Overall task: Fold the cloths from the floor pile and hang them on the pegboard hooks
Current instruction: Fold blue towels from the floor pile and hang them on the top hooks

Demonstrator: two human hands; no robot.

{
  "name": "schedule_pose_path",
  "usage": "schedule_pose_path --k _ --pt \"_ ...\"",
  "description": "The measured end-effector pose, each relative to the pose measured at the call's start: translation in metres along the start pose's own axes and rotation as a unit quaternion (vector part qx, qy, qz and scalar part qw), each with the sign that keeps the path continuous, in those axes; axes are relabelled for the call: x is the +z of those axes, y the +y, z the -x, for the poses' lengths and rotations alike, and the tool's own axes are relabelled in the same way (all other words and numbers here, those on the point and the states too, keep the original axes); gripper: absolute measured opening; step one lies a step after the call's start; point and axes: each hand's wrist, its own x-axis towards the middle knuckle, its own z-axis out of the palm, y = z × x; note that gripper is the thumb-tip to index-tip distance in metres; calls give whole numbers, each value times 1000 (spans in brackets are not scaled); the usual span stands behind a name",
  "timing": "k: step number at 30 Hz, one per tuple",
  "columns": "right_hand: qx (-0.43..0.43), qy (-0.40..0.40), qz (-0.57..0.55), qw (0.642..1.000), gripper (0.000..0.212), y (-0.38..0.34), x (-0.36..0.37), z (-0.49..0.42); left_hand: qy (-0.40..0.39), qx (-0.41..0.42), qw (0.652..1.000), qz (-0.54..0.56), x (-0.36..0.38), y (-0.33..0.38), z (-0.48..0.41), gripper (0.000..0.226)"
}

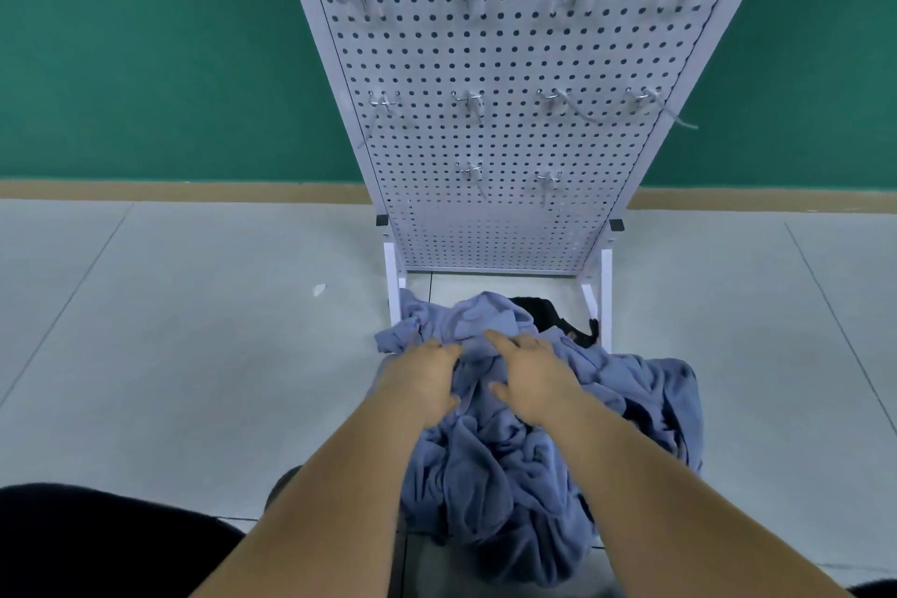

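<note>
Cloths (485, 476) lie under both grips: right hand (531, 376) flat, released; left hand (420, 376) unclear.

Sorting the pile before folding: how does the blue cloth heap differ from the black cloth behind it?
The blue cloth heap is large and nearest; the black cloth shows only a small patch by the pegboard leg. The left hand and right hand are on the blue cloth heap; the black cloth is untouched. Both lie crumpled on the floor.
</note>
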Motion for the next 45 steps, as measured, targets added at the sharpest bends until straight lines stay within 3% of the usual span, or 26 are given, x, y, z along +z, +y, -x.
schedule_pose_path --k 2,5,8,10,13,17,19,26,32,35,37,45 --pt "12 -9 7 1000 60 -4 3 -8 -7 -1 1000 -19 5 -1 0 66" --pt "43 31 -6 999 13 -3 1 -20 -19 1 1000 -6 10 -1 -2 62" --pt "60 66 -41 995 35 3 -3 -21 -16 11 1000 -1 8 3 -3 62" --pt "36 103 -115 987 40 4 -8 -15 9 21 1000 17 1 10 -3 64" --pt "-9 142 -269 952 21 2 -24 2 75 35 994 74 -17 23 -2 51" --pt "-54 154 -315 935 7 7 -66 23 185 33 968 165 -44 32 5 15" --pt "-67 168 -334 925 4 10 -95 34 199 54 951 229 -65 38 13 5" --pt "-108 194 -371 902 7 5 -197 82 246 108 894 360 -168 70 51 13" --pt "-184 229 -247 923 6 3 -268 137 263 195 903 278 -247 63 95 12" --pt "-192 243 -175 935 6 11 -270 147 281 229 910 199 -260 55 112 13" --pt "-192 215 -190 938 10 20 -262 149 281 237 914 172 -257 47 117 14" --pt "-138 89 -236 958 7 68 -256 149 357 138 916 117 -258 6 110 15"
